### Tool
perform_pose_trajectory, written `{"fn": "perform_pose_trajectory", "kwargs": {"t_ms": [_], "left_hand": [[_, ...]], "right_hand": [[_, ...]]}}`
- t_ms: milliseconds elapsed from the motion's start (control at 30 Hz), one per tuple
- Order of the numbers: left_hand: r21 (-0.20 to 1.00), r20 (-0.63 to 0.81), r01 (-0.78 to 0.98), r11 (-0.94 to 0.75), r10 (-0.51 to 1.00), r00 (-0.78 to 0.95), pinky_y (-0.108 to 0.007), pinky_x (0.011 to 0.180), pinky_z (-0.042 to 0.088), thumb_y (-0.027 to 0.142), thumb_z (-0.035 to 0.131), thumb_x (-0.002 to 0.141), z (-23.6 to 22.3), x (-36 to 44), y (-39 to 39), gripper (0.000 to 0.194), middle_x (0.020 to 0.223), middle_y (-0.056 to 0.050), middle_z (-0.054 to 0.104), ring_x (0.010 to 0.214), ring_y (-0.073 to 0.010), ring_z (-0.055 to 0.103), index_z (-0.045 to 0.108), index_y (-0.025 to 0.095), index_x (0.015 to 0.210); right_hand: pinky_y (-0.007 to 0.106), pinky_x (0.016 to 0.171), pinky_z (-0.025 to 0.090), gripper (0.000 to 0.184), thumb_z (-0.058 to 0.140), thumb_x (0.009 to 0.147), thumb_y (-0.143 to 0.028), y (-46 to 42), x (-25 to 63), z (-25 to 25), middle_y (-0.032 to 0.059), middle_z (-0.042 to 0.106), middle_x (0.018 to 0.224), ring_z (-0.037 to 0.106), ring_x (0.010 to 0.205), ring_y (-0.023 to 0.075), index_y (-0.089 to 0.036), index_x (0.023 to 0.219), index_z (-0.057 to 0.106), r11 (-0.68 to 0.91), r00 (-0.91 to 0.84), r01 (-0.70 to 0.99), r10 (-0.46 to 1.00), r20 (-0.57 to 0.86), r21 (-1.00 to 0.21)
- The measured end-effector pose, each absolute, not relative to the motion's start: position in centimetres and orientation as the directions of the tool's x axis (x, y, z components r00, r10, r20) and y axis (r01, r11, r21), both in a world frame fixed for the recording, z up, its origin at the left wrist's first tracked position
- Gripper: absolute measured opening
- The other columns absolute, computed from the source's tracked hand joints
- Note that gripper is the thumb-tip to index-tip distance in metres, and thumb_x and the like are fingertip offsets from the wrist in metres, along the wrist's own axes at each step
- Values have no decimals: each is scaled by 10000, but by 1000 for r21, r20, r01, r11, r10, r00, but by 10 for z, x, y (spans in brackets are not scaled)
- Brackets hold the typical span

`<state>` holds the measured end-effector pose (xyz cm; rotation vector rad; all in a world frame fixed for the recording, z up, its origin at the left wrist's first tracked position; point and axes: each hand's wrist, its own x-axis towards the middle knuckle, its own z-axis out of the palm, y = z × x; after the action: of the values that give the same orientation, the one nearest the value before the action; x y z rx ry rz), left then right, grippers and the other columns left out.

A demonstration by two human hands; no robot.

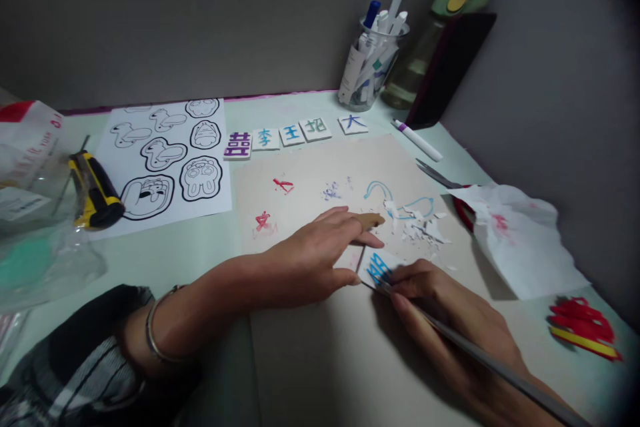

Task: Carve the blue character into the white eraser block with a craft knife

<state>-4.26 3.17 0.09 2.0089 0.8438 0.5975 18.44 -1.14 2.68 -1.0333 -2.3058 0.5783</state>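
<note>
My right hand (450, 320) is closed in a pen grip around a long, thin grey carving tool (470, 347). The tool's tip is at a small white square tile (373, 260) with blue character strokes, lying on a beige board (300, 347). Thumb and fingers of my left hand (325, 247) grip the tile's left side and hold it against the board. My right fingers hide part of the tile's right edge. White shavings (420, 223) are scattered just beyond it, over a blue outline drawn on the board.
Several character tiles (277, 138) line the board's far edge. Behind them stands a glass jar of markers (367, 73), beside a green bottle (425, 47). Scissors (443, 177), crumpled paper (520, 240) and a red item (583, 323) lie right; a yellow-black utility knife (95, 190) and printed sheet (200, 147) lie left.
</note>
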Motion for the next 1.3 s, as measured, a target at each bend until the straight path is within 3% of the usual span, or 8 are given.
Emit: {"fn": "perform_pose_trajectory", "kwargs": {"t_ms": [600, 1300], "left_hand": [[828, 69, 382, -411, 750, 658, -431, 1294, 198, 100, 713, 871, 5, -41, 31, 505, 1570, -122, 466, 1513, -244, 325, 552, 157, 1346], [830, 24, 411, -377, 761, 649, -398, 1305, 163, 76, 716, 871, 9, -40, 30, 506, 1571, -125, 464, 1519, -223, 314, 568, 120, 1353]], "right_hand": [[266, 662, 527, 150, 494, 992, -103, -11, 192, 31, 11, 619, 833, 671, 768, 150, -245, 996, 542, 573, -607, 543, 773, 186, -614], [232, 622, 522, 147, 491, 1005, -166, -8, 190, 36, -17, 679, 827, 666, 696, 118, -251, 892, 533, 507, -564, 584, 815, 131, -634]]}}
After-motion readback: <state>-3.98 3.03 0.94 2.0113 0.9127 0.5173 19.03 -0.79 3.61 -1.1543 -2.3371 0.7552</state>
